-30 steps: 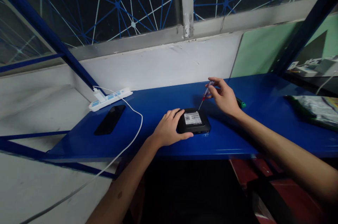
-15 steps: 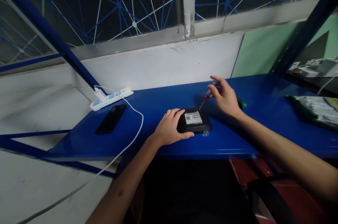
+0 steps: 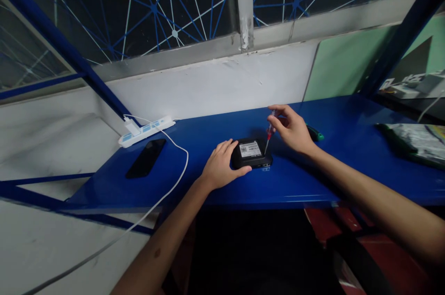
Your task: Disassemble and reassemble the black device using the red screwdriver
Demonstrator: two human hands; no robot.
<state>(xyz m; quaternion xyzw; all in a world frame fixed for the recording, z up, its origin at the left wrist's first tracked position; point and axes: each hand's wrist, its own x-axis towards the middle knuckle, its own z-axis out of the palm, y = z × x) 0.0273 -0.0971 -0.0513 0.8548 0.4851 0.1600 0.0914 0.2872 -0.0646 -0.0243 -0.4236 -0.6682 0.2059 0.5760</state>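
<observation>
A small black box (image 3: pixel 255 156) with a white label on top lies on the blue shelf (image 3: pixel 299 179). My left hand (image 3: pixel 220 167) grips its left side, fingers curled over the edge and thumb along the front. My right hand (image 3: pixel 292 129) pinches a thin red-handled screwdriver (image 3: pixel 268 136), which stands almost upright with its tip on the box's right rear corner.
A white power strip (image 3: pixel 146 130) with a plugged-in charger and white cable (image 3: pixel 174 169) sits at the shelf's left rear. A black phone (image 3: pixel 145 157) lies beside it. A green-tipped tool (image 3: pixel 315 134) lies behind my right hand. A wrapped bundle (image 3: pixel 413 142) rests at far right.
My right hand has moved left and down, swinging the screwdriver from a slant to nearly upright, with its tip on the box. The left hand keeps its hold.
</observation>
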